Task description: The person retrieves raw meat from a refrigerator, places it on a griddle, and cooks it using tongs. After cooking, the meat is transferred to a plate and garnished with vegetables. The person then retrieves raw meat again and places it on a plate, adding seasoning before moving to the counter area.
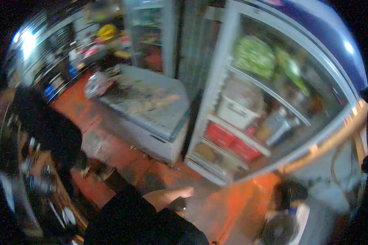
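My left hand (186,192) shows at the lower middle, its bare forearm reaching from a black sleeve (125,202) across in front of me. It is small and blurred, and its fingers cannot be made out. No held thing can be seen in it. My right hand is out of view. Before me stands an upright glass-door display fridge (213,92). Behind its glass are bagged green vegetables (254,56), a white plastic container (235,111), red boxes (220,134) and bottles (277,125).
A low chest freezer (147,98) stands left of the fridge, with a plastic bag (96,85) on its corner. Someone in dark clothes (49,131) is at the left, near cluttered shelving (46,171). The red floor (116,147) is worn. A fan-like round object (280,228) sits lower right.
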A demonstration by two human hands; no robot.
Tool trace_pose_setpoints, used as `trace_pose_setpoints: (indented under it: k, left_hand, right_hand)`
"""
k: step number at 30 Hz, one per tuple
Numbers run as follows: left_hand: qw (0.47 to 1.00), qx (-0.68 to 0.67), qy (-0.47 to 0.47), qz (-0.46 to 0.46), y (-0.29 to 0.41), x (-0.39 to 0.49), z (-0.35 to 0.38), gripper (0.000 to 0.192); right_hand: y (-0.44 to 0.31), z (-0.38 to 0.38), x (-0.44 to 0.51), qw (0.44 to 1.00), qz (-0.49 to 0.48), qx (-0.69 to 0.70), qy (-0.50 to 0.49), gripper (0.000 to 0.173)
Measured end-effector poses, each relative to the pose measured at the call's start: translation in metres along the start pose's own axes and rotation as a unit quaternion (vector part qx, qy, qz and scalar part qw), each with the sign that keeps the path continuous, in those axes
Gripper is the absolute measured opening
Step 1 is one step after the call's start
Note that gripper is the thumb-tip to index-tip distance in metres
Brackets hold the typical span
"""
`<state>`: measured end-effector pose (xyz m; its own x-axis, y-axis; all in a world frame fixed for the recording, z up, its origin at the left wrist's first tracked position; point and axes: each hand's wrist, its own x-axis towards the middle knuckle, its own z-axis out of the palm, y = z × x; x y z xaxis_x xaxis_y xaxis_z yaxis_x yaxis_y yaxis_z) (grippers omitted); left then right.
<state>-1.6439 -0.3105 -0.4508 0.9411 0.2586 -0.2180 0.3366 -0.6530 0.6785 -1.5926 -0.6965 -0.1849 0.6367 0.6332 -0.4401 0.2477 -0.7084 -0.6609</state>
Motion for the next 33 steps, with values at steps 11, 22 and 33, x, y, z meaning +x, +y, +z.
trace_pose_setpoints:
  k: [11,22,33]
  left_hand:
    - [0.979,0.086,-0.047,-0.177,0.139,-0.007,0.052,0.034]
    - [0.927,-0.064,-0.076,-0.363,0.312,0.011,0.23,0.03]
    - [0.988,-0.088,0.101,0.08,0.384,0.234,0.229,0.028]
  right_hand:
    - [0.113,-0.199,0.142,0.951,-0.186,-0.117,-0.218,0.051]
    - [0.345,-0.445,0.229,0.923,-0.204,-0.258,-0.202,0.063]
    - [0.24,-0.482,0.248,0.95,-0.196,-0.154,-0.186,0.042]
